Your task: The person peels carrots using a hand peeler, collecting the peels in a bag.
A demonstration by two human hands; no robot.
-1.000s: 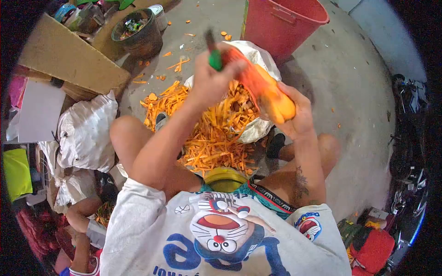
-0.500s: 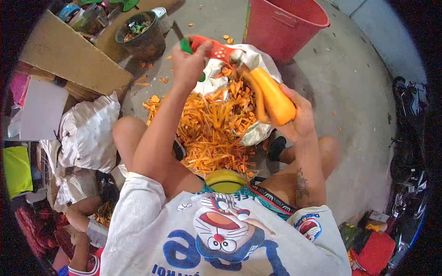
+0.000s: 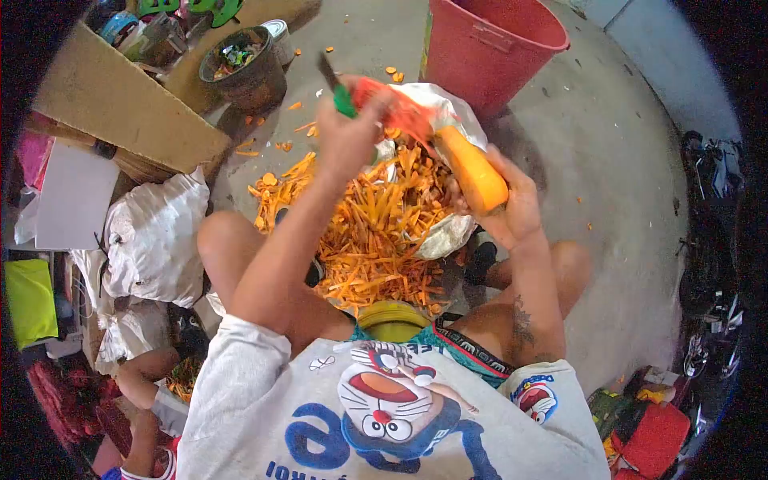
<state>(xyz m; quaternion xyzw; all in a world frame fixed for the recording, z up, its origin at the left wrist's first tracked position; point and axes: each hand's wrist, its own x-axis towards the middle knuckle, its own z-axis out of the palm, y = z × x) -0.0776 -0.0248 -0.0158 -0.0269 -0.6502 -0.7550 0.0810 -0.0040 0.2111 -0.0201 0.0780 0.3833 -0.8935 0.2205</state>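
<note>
My left hand (image 3: 348,132) is closed around a red peeler (image 3: 396,108), which is blurred by motion. A knife with a green handle (image 3: 344,101) is held in the same hand, its dark blade pointing up and away. My right hand (image 3: 514,200) grips a butternut squash (image 3: 476,172) by its wide, rounded end. Its narrow end points away from me, close to the peeler, and its surface is bright orange. Whether the peeler touches it cannot be made out. Below both hands lies a heap of orange peel strips (image 3: 368,240), partly on a white sack (image 3: 448,238).
A big red tub (image 3: 492,64) stands ahead on the right. Ahead on the left are a dark bucket of scraps (image 3: 244,68) and cardboard (image 3: 132,100). A filled white sack (image 3: 156,236) sits left; another person's arm (image 3: 144,432) shows lower left. A yellow container (image 3: 392,324) is between my legs.
My left hand has moved right and slightly nearer with the peeler and knife. The long strip that hung beside the squash no longer shows there. The squash has shifted slightly in my right hand.
</note>
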